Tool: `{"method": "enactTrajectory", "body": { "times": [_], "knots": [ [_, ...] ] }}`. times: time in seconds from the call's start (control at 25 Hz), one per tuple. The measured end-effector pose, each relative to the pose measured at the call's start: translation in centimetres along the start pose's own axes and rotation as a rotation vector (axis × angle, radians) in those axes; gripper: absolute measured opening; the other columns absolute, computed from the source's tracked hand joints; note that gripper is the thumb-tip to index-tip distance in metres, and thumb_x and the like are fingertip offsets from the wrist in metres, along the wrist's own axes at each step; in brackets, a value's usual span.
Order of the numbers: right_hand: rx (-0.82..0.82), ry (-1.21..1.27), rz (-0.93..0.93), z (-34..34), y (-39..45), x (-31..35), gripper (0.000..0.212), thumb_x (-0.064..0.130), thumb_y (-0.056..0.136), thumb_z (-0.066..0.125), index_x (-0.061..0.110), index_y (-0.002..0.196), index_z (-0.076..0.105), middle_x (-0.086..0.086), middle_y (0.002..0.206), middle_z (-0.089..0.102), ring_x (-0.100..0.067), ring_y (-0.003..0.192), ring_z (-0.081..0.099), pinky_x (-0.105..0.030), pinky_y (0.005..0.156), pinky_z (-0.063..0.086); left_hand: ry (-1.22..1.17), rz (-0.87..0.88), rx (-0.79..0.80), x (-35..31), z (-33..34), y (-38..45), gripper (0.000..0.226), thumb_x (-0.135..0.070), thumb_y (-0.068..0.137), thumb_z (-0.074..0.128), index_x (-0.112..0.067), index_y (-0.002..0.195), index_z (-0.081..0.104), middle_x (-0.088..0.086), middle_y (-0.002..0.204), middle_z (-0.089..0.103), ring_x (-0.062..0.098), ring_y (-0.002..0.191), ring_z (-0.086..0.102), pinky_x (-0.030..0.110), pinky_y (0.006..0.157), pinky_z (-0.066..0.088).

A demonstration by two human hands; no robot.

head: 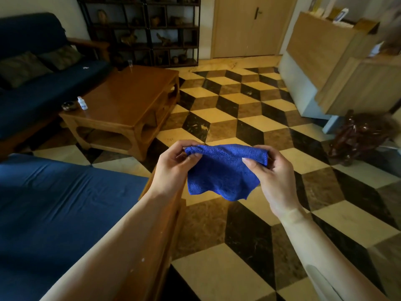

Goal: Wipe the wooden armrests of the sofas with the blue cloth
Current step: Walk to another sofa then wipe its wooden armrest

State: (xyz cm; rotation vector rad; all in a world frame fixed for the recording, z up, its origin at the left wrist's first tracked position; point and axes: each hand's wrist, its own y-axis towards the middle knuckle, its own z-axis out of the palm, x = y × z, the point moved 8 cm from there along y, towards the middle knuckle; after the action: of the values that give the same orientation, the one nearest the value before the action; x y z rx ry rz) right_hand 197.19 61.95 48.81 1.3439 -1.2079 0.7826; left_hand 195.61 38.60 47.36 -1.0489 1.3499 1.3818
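I hold the blue cloth (223, 172) stretched between both hands above the floor. My left hand (173, 168) pinches its upper left corner, my right hand (273, 177) pinches the upper right edge, and the rest hangs down. Beneath my left forearm runs the wooden armrest (160, 242) of the near sofa (65, 209), which has a blue seat cushion. A second sofa (43, 88) with dark blue cushions stands at the far left; its wooden armrest (91, 43) shows at its far end.
A wooden coffee table (128, 105) with a small white bottle (82, 103) and a dark ashtray (69, 105) stands between the sofas. A dark shelf unit (152, 29), a closed door (249, 27), a wooden counter (338, 68) and a brown carved object (360, 135) ring the checkered floor.
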Motion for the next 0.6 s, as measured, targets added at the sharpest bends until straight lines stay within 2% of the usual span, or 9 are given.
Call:
{"method": "enactTrajectory", "body": {
  "times": [0.2,0.32,0.48,0.6],
  "knots": [
    [0.015,0.026,-0.001,-3.2,5.9,-1.8,0.021,0.017,0.086,0.072,0.025,0.104,0.064,0.006,0.102,0.071,-0.004,0.097,0.068,-0.017,0.076,0.054,0.020,0.021,0.027,0.7,4.3,5.3,0.028,-0.007,0.096,0.059,-0.033,0.101,0.069,-0.004,0.102,0.067,0.020,0.100,0.064,0.031,0.078,0.053],
    [0.013,0.024,0.006,-3.6,9.9,-3.4,0.022,0.016,0.085,0.072,0.021,0.106,0.065,0.003,0.102,0.072,-0.003,0.095,0.068,-0.016,0.075,0.054,0.028,0.020,0.016,1.9,5.2,9.3,0.025,-0.007,0.096,0.059,-0.030,0.103,0.069,-0.001,0.104,0.067,0.021,0.101,0.065,0.033,0.080,0.054],
    [0.029,0.001,0.010,-2.8,14.6,-5.5,0.024,0.016,0.086,0.072,0.019,0.108,0.065,0.002,0.102,0.072,-0.004,0.095,0.068,-0.018,0.077,0.055,0.031,0.002,0.025,3.9,5.4,14.4,0.021,-0.008,0.096,0.060,-0.023,0.108,0.068,0.005,0.108,0.066,0.021,0.100,0.065,0.032,0.078,0.054],
    [0.006,-0.005,0.027,-2.1,19.7,-7.3,0.023,0.020,0.086,0.072,0.021,0.108,0.065,0.002,0.102,0.072,-0.008,0.098,0.068,-0.024,0.081,0.057,0.034,0.014,0.021,5.4,5.3,19.6,0.021,-0.010,0.096,0.059,-0.023,0.109,0.067,0.004,0.109,0.067,0.021,0.101,0.066,0.040,0.082,0.057]
  ]
}}
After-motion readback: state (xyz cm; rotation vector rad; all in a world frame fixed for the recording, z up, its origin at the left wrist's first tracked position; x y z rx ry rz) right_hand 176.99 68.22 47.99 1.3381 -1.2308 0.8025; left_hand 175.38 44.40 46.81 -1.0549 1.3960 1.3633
